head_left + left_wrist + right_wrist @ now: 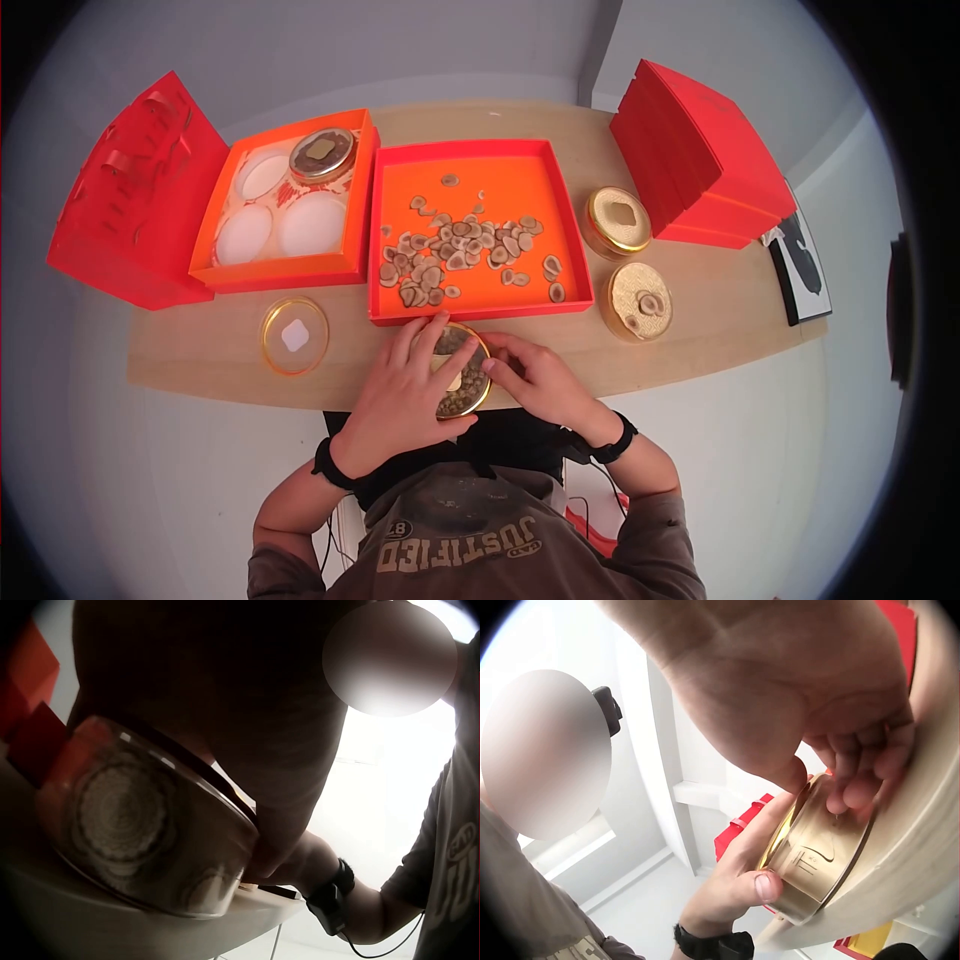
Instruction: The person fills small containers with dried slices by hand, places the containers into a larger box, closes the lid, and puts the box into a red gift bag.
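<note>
A round jar (462,402) with a clear, gold-rimmed top and small brown pieces inside is held between both hands at the table's near edge. My left hand (400,395) spreads over its top, with the thumb against the near side. In the right wrist view, that thumb presses the jar's gold, lettered wall (817,859). My right hand (545,380) grips the jar's right side, thumb at the rim and fingers bent along the wall. In the left wrist view the jar (150,825) shows pale round patterns on its side.
Beyond the hands, a red tray (470,155) holds several brown slices (460,240). A gold-rimmed clear disc (294,335) lies left. Two gold tins (618,222) stand right, the nearer topped with slices. An orange box (280,275) holds another jar (322,152); red boxes (690,160) flank the table.
</note>
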A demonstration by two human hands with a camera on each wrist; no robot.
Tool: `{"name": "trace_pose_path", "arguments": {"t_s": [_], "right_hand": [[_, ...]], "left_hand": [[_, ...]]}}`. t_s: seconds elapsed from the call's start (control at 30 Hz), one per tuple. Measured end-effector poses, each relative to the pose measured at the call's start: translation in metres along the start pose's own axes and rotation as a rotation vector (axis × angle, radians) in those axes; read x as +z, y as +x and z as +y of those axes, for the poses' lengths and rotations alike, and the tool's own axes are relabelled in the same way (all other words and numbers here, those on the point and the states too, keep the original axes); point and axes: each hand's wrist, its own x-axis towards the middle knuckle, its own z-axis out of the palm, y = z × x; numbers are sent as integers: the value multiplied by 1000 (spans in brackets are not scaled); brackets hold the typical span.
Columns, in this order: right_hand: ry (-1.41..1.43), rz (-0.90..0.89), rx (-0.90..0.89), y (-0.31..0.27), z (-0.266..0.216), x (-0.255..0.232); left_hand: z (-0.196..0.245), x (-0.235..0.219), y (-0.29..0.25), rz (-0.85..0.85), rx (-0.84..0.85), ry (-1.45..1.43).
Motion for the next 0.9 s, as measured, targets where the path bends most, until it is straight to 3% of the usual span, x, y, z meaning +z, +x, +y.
{"name": "trace_pose_path", "arguments": {"t_s": [0.37,0.77,0.9], "right_hand": [[-24,29,11,-1,2,2],[-74,-79,-38,1,-2,-3],[-53,-96,49,2,-7,-5]], "left_hand": [[0,8,-3,19,-11,-54],[1,13,-6,28,-16,-6],[1,11,-6,-19,-18,3]]}}
